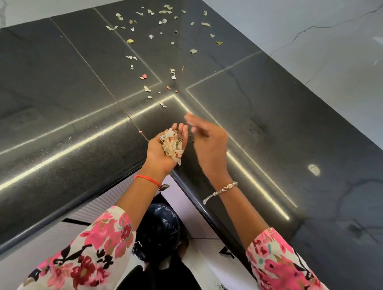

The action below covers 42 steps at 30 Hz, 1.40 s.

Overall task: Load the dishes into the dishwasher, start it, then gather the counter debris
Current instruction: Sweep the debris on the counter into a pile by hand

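Worktop (57, 91): dark polished stone filling a corner, with pale marbled walls (325, 28) behind.
Debris (163, 21): small dry scraps lie scattered from the joint near the front edge back into the far corner. Most of them are well apart from the hands.
Pile (172, 143): a heap of gathered scraps sits in the left palm, level with the worktop's inner edge.
Left hand (162, 155): palm up and cupped, with the fingers gently curved under the pile.
Right hand (208, 142): just beside the left, above the worktop and motion-blurred. The fingers look straight and loosely spread, holding nothing.
Bin bag (161, 229): black, down between the cabinets and below the wrists.
Step in hand: probably sweeping scraps into the cupped palm. Dishwasher not in view.
Doing it well: keep the cup tucked against the edge and below the surface. Drag the far scraps forward with a flat hand in long strokes — not flicks, as these bits look light. The palm already looks full, so emptying it into the bag first would avoid spills.
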Available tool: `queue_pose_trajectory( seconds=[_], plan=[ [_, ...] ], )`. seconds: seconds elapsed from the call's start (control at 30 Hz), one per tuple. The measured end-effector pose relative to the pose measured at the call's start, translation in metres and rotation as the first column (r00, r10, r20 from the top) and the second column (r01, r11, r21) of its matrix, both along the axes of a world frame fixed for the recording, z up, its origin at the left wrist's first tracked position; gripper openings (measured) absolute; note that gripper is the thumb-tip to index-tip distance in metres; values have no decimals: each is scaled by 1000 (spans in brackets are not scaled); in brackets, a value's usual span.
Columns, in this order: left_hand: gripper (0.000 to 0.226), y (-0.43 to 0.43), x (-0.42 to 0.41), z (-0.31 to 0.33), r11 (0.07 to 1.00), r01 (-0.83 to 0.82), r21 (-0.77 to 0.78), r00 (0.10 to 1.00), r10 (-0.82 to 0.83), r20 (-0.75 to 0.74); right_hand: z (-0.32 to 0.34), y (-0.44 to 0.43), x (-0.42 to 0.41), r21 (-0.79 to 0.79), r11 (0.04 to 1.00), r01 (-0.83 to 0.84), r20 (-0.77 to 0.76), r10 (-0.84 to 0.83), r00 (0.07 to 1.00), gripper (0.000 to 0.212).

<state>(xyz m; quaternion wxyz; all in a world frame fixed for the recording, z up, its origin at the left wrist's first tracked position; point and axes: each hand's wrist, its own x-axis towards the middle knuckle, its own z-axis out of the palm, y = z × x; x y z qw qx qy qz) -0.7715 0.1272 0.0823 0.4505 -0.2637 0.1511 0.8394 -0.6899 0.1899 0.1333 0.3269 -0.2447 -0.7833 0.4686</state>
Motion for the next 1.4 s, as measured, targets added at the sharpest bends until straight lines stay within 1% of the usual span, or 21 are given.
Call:
queue_pose_trajectory(
  seconds=[0.07, 0.13, 0.2, 0.23, 0.3, 0.37, 0.43, 0.5, 0.57, 0.63, 0.67, 0.7, 0.73, 0.83, 0.9, 1.0, 1.03, 1.1, 1.27, 1.33, 1.4],
  plan=[
    [43, -7, 1, 1, 1000, -1, 8, 1000, 1, 24, -11, 17, 8, -8, 994, 105, 85, -104, 991, 28],
    [36, -17, 5, 2, 1000, 20, 9, 1000, -20, -3, -34, 33, 20, 35, 998, 61, 281, -68, 957, 32],
    [22, -29, 10, 3, 998, 51, 20, 999, -51, -10, -61, 37, 31, 139, 985, -104, 552, 11, 833, 44],
    [16, -35, 13, 1, 997, 67, 29, 998, -67, 0, -72, 34, 34, 209, 963, -172, 652, -6, 758, 53],
    [12, -48, 18, -5, 995, 96, 18, 995, -96, 13, -85, 20, 34, 356, 904, -237, 731, -112, 673, 70],
    [13, -63, 23, -14, 994, 110, 23, 994, -111, 21, -87, 0, 29, 420, 862, -285, 746, -148, 650, 81],
    [40, -75, 28, -28, 989, 133, 64, 991, -133, 1, -84, -10, 23, 383, 851, -360, 735, -44, 677, 82],
    [49, -83, 31, -39, 986, 161, 42, 987, -161, -5, -79, -3, 13, 288, 870, -400, 680, 109, 725, 72],
    [39, -86, 34, -46, 976, 213, -48, 977, -213, -6, -73, 14, 1, 241, 897, -371, 641, 140, 755, 63],
    [7, -85, 36, -53, 957, 228, -180, 974, -220, 63, -71, 29, -10, 257, 885, -389, 698, 109, 708, 62],
    [30, -84, 35, -63, 941, 234, -244, 971, -217, 95, -72, 33, -13, 285, 855, -433, 732, 97, 675, 63],
    [42, -83, 35, -69, 935, 255, -246, 965, -232, 118, -75, 33, -14, 316, 817, -483, 754, 93, 651, 63],
    [44, -83, 35, -73, 935, 246, -254, 967, -217, 135, -77, 32, -14, 339, 778, -528, 764, 99, 637, 63],
    [32, -77, 36, -81, 935, 256, -245, 966, -236, 110, -79, 27, -3, 362, 658, -660, 775, 181, 606, 67],
    [28, -73, 33, -85, 936, 257, -240, 966, -239, 101, -75, 26, 10, 320, 610, -725, 743, 313, 592, 64],
    [25, -67, 30, -87, 956, 234, -175, 972, -226, 64, -65, 26, 20, 147, 686, -713, 599, 511, 616, 51],
    [27, -65, 29, -88, 962, 229, -148, 973, -223, 51, -62, 25, 16, 137, 697, -704, 573, 524, 630, 50],
    [32, -64, 25, -89, 965, 226, -130, 974, -224, 29, -59, 22, -5, 166, 665, -729, 590, 525, 614, 49],
    [37, -61, 21, -89, 963, 234, -137, 972, -235, 9, -65, 8, -71, 289, 464, -837, 699, 495, 516, 49],
    [37, -60, 22, -90, 965, 236, -118, 971, -238, 2, -69, 7, -78, 310, 410, -858, 716, 493, 494, 47],
    [39, -60, 23, -90, 964, 239, -114, 971, -241, 1, -69, 11, -69, 294, 415, -861, 688, 533, 491, 44]
  ],
)
